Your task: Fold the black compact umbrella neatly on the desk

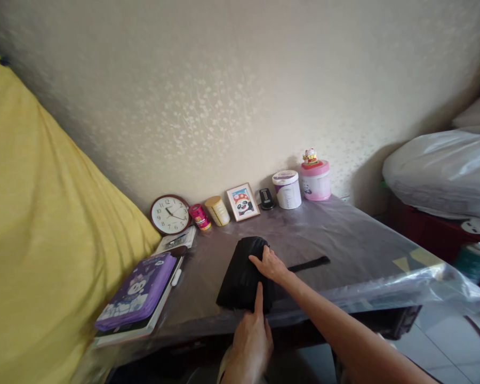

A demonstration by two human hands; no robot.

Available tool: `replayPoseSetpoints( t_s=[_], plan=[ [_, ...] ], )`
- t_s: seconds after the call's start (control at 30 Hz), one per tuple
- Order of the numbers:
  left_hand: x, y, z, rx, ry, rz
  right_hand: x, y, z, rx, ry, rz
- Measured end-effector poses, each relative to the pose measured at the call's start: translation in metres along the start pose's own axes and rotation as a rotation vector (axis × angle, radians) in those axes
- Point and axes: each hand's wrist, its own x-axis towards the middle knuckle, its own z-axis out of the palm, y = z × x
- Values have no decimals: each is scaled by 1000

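Observation:
A black folded fabric bundle lies at the front middle of the table, and a black strap runs out from under its right side. My right hand grips the bundle's right edge, thumb stretched over the top and the other fingers partly hidden. At the near edge, my left hand holds the bundle's lower right corner. Its index finger points forward along the fabric, while the remaining fingers curl below and are mostly out of sight.
Plastic sheeting covers the table. Along the wall stand a clock, a pink can, a yellow canister, a framed panda picture and two tubs. A purple case on books lies left, beside yellow cloth.

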Motion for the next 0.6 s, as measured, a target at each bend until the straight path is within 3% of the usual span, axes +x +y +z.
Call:
replayPoseSetpoints(
  t_s=[0.23,0.4,0.6],
  plan=[
    [2,17,2,106,-38,-28,-5,-13,2,29,12,173],
    [5,19,7,66,-44,-74,-8,-15,9,-22,74,171],
    [1,10,7,-19,-8,20,-10,-14,13,-7,124,172]
  ],
)
